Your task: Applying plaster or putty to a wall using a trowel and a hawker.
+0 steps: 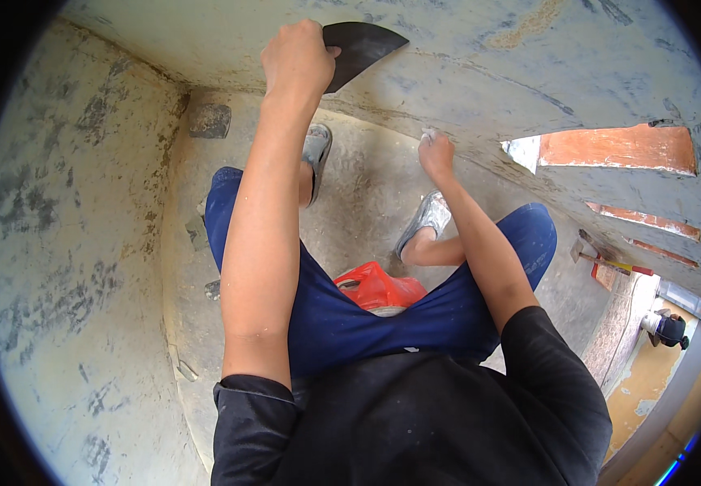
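Note:
My left hand (298,61) is raised at the far wall (448,65), its fingers closed on a thin dark sheet (360,50) with a curved edge. The sheet lies close against the wall; whether it is a scraper blade or sanding sheet I cannot tell. Lower and to the right, my right hand (437,154) is closed near the foot of the same wall. A small whitish bit shows at its fingertips, too small to name. Both forearms are bare, reaching forward over my spread knees.
A red plastic bag (379,287) sits between my thighs. A scuffed wall (75,202) rises at the left. A dark square patch (209,121) lies in the corner. Brick-coloured openings (618,150) cut the right wall; below them lies a tool with a red-and-yellow handle (630,268).

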### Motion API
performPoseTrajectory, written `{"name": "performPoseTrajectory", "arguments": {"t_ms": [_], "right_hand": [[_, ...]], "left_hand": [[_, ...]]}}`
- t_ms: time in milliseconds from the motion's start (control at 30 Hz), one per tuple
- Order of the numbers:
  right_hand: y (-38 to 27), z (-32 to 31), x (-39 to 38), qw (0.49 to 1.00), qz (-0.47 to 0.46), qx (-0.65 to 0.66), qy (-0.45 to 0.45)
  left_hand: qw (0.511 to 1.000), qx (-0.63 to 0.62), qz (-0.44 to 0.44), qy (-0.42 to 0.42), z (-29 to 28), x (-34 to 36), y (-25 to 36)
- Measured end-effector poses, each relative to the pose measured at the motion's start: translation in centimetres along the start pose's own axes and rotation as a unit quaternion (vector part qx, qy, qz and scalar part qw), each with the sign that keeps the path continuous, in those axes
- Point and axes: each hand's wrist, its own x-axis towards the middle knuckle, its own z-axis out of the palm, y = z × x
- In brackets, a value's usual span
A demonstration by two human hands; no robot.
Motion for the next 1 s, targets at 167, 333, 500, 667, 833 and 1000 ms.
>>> {"name": "performPoseTrajectory", "arguments": {"t_ms": [167, 333, 500, 667, 833, 1000], "right_hand": [[-0.8, -0.7, 0.7, 1.0, -0.009, 0.004, 0.003], [-1.6, -2.4, -0.2, 1.0, -0.021, 0.006, -0.009], [-4.6, -4.6, 0.6, 0.999, -0.035, -0.003, -0.041], [-7.2, -6.6, -1.1, 0.999, -0.046, -0.004, -0.021], [-8.0, -5.9, -0.5, 0.997, -0.046, -0.04, -0.041], [-7.1, -5.1, 0.4, 0.998, -0.041, -0.04, -0.031]], "left_hand": [[1.0, 0.011, 0.003, -0.001, -0.2, 0.1, -0.6], [1.0, 0.009, -0.01, -0.012, -0.4, -0.4, -0.7], [1.0, 0.009, -0.013, -0.009, -0.7, 0.2, -1.0], [1.0, 0.003, -0.021, -0.002, -1.5, -0.6, -1.1], [0.999, -0.012, -0.037, -0.002, -2.3, -0.5, -2.4], [0.999, 0.004, -0.036, -0.005, -2.7, -0.8, -3.9]]}}
